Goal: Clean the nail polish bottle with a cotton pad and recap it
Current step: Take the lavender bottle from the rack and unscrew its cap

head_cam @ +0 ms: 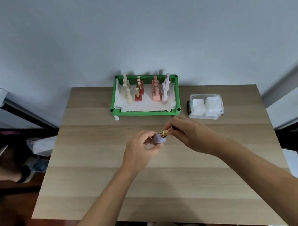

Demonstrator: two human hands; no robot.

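Over the middle of the wooden table (95,175), the person holds a small lilac nail polish bottle (158,139) in the air, tipped over toward the right. The left hand (140,151) is curled around the bottle's body, fingers closed on it. The right hand (190,136) pinches the gold cap (166,131) at the bottle's neck, fingers drawn together around it; whether the cap is fully seated or partly off I cannot tell from here. Both hands meet just above the tabletop, near its centre. Behind them, against the wall, a green basket (145,111) lined with white paper holds rows of upright polish bottles in cream, red, pink and pale lilac. Just to the right of the basket sits a clear plastic box (206,105) filled with white cotton pads (197,104), its lid shut.
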